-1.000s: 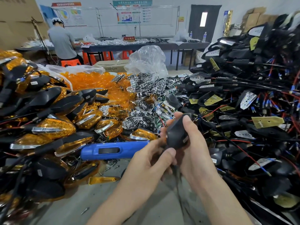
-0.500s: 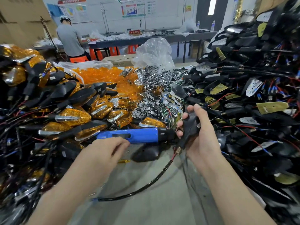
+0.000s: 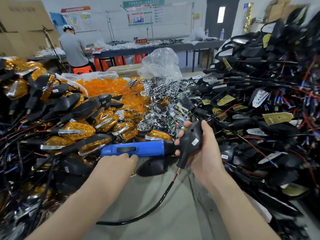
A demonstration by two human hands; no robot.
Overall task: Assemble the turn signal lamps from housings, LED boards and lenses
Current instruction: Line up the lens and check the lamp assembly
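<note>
My right hand (image 3: 206, 149) grips a black lamp housing (image 3: 191, 141) with its back side up and a small label on it; a black cable (image 3: 155, 207) trails from its stem down across the grey table. My left hand (image 3: 117, 163) rests on the blue electric screwdriver (image 3: 138, 148), which lies on the table pointing right toward the housing. Whether its fingers wrap the handle is hidden. Another black housing (image 3: 152, 168) lies just under the screwdriver's tip.
Finished amber lamps (image 3: 76, 130) are heaped at left, loose orange lenses (image 3: 110, 89) and chrome reflectors with LED boards (image 3: 161, 108) behind, wired black housings (image 3: 259, 110) piled high at right. A person (image 3: 73, 49) works at a far table. Bare grey tabletop (image 3: 181, 222) lies near me.
My left hand let go of the housing, moved left and came down onto the blue screwdriver. My right hand turned the housing so its back faces up.
</note>
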